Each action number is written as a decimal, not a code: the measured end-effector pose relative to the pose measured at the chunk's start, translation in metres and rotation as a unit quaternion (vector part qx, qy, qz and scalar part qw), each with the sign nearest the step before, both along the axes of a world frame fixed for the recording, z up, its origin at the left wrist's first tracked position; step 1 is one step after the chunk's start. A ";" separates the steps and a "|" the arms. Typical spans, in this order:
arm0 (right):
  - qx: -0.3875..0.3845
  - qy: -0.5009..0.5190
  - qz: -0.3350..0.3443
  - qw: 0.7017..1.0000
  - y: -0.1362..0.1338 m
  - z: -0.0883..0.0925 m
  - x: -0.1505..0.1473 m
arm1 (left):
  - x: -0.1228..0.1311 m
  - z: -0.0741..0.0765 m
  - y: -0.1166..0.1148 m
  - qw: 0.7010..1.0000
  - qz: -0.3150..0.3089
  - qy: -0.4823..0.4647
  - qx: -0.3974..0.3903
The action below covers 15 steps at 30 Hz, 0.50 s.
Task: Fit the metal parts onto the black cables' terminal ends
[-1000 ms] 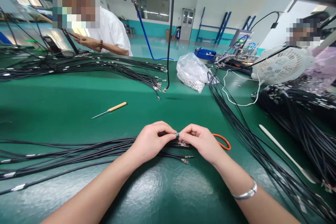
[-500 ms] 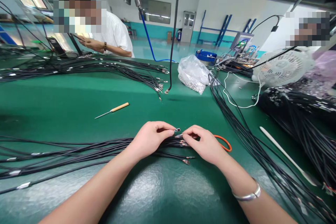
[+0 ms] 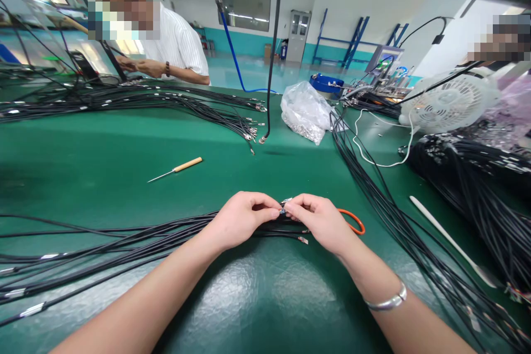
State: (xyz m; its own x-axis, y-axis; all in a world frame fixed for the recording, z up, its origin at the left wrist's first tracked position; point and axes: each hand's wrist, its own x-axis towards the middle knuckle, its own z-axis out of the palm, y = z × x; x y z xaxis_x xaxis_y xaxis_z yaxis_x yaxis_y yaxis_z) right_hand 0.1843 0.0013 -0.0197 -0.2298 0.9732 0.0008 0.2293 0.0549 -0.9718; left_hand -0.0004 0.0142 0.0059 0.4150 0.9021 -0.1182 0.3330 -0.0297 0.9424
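My left hand [image 3: 249,218] pinches the end of a black cable, where a small metal connector [image 3: 282,211] shows between the fingertips. The thumb and forefinger of my right hand [image 3: 317,218] close on the other side of that connector, almost touching my left fingertips. Fingers hide most of the part. Under both hands runs a bundle of black cables [image 3: 166,232] with white labels, its metal-tipped ends lying around the right fingers. An orange loop [image 3: 360,227] sticks out behind my right hand; what it belongs to is hidden.
A wooden-handled awl [image 3: 187,165] lies at left centre. Farther back are more cables [image 3: 199,110], a hanging black hose [image 3: 271,55] and a clear bag of small metal parts [image 3: 307,113]. Cables [image 3: 373,193], a white stick [image 3: 450,240] and a fan [image 3: 452,102] sit right. A co-worker [image 3: 178,44] works opposite.
My hands have come together, so the fingertips now meet at the connector. Earlier the left hand held its metal piece apart from the right fingers. Cable ends below have shifted slightly.
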 end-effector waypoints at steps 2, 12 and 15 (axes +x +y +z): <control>-0.004 0.009 -0.001 1.000 -0.001 0.000 0.000 | 0.001 -0.001 -0.001 1.000 0.003 0.014 0.022; 0.091 -0.006 0.001 0.996 -0.004 0.006 0.004 | -0.003 0.000 -0.004 0.960 -0.012 0.142 0.241; 0.101 0.002 0.001 0.995 -0.004 0.007 0.005 | -0.004 0.002 -0.003 0.955 0.000 0.133 0.267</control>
State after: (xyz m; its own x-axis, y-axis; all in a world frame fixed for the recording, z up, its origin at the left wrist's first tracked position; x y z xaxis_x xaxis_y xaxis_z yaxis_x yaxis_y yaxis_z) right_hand 0.1890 -0.0025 -0.0129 -0.2307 0.9530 0.1964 0.2254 0.2487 -0.9420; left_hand -0.0046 0.0108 0.0078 0.4346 0.8634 0.2562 0.5591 -0.4817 0.6748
